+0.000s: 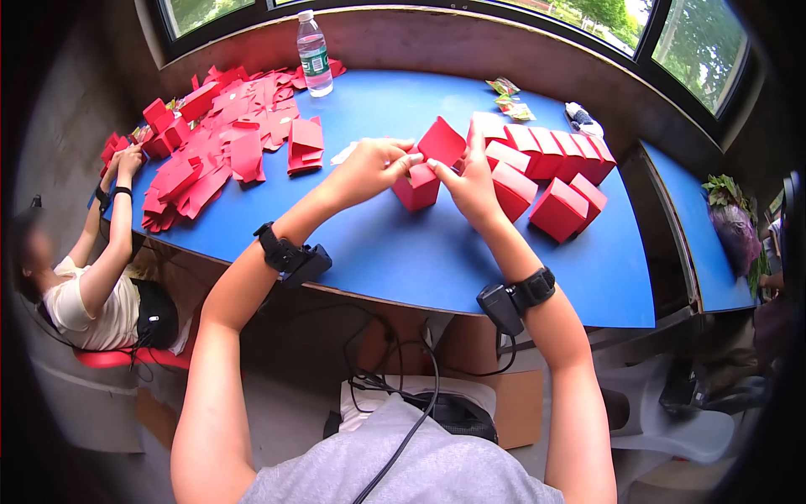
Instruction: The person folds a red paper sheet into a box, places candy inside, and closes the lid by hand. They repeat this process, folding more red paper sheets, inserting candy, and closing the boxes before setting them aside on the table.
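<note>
**Two hands on one red box, lid flap up**

My left hand (374, 172) is at the upper left of the red box (416, 191), thumb and index nearly together; can't tell if card is pinched between them. My right hand (472, 185) is at the box's right: thumb on the upper edge, fingers straight beside the raised flap (442, 142), wide gap between thumb and fingers. Box is at mid-table, in front of me, flap tilted up off its top.

Right of it: a group of red boxes (558, 156) in close rows, plus a nearer pair (560, 210) side by side. Left: big overlapping pile of red card pieces (243, 134), some folded. Water bottle (315, 60) stands upright at the pile's far right. Small packets (514, 107) lie toward the window side of the blue table (361, 260). Black straps on both my wrists. Another person (92, 294) sits at far left, hands near more red boxes.
</note>
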{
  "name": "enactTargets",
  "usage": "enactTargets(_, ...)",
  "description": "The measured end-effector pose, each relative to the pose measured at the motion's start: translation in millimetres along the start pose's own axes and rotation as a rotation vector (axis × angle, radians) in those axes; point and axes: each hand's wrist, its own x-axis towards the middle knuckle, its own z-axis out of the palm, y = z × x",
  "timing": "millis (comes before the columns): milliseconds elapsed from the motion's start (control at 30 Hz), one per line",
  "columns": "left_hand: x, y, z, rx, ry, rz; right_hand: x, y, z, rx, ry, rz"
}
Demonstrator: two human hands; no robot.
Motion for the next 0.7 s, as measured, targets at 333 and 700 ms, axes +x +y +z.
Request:
enactTargets(333,43.2,-8.1,-18.8,-0.198,-0.259,0.047,-1.8,-12.0,-3.6,-0.374,-0.126,-0.151)
enactTargets(700,25.3,-20.6,-12.0,0.025,-0.099,0.402,-3.3,9.3,-5.3,-0.269,-0.323,0.094)
